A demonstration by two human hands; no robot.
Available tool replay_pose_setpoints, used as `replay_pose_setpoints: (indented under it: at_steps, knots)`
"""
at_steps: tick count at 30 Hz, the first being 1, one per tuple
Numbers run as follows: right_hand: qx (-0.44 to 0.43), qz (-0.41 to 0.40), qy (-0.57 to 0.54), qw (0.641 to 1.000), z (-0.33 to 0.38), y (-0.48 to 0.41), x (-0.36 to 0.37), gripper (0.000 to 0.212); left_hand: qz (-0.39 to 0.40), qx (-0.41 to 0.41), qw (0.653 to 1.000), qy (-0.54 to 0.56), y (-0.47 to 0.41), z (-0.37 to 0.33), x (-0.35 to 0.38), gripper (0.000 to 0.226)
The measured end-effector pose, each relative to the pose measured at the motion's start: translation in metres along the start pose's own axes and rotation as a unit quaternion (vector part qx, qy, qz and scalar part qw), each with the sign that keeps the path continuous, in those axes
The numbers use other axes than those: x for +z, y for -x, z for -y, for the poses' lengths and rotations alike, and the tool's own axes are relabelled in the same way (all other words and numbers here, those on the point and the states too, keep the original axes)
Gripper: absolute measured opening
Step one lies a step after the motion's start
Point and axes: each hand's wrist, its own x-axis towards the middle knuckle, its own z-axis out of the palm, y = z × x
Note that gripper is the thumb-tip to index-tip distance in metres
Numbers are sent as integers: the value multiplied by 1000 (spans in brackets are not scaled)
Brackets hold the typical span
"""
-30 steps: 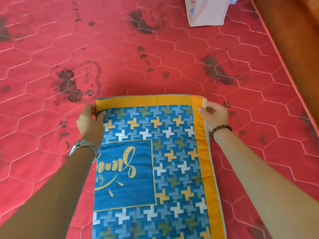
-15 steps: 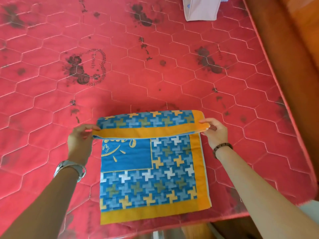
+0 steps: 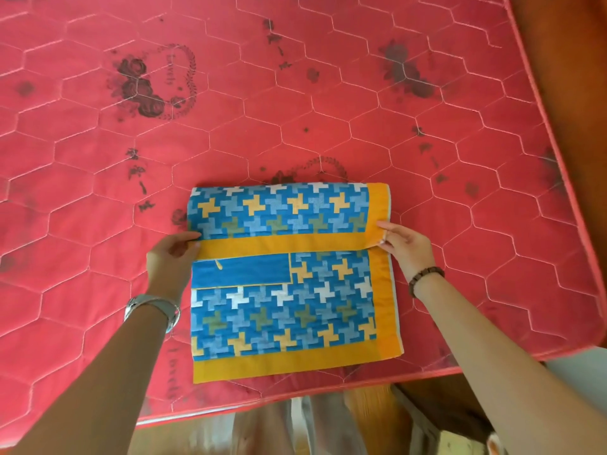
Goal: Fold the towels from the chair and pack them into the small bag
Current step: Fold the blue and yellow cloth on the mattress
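So, head view only. I have the towel [image 3: 289, 290] lying flat on the near part of the red mattress [image 3: 295, 110], close to its near edge. Its far portion is turned over toward me as a flap [image 3: 282, 215], and the flap's yellow hem runs left to right across the middle.

I judge it's held this way for a reason: a grip at each end of that hem keeps the edge taut and straight, so the flap can be laid down square on the layer below without creasing.

My left hand [image 3: 170, 257], with a watch [image 3: 154, 307] on the wrist, reaches in from the near left. Its fingers [image 3: 189, 237] and thumb are closed on the left end of the hem.

My right hand [image 3: 404, 247], with a bead bracelet [image 3: 425, 280] on the wrist, comes in from the near right. It pinches the flap's right corner, forefinger above and thumb beneath, while the other fingers curl loosely behind.

Both forearms are stretched out and angled inward, wrists low over the mattress.

The fold isn't finished — blue patterned cloth shows between the hem and the near border. The small bag is out of sight, so packing looks some way off.
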Motion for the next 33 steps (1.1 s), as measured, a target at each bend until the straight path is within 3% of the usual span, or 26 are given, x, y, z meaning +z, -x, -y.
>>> replay_pose_setpoints:
  at_steps: [6,23,25,28,30,33]
  knots:
    - [-63,-42,86,993,8,4,-7,23,34,6,999,6,8,-5,-7,32]
    - [-61,-12,243,968,-11,1,-3,29,44,-13,992,-122,15,10,-2,28]
    - [-75,-40,302,949,-7,6,5,34,21,15,981,-190,17,8,3,34]
    - [-184,-105,425,880,2,18,28,50,-51,115,938,-324,26,-6,26,50]
    - [-260,-80,477,836,7,22,50,57,-32,206,917,-340,33,-18,48,53]
    - [-328,21,523,787,6,19,90,67,50,317,890,-324,40,-27,87,56]
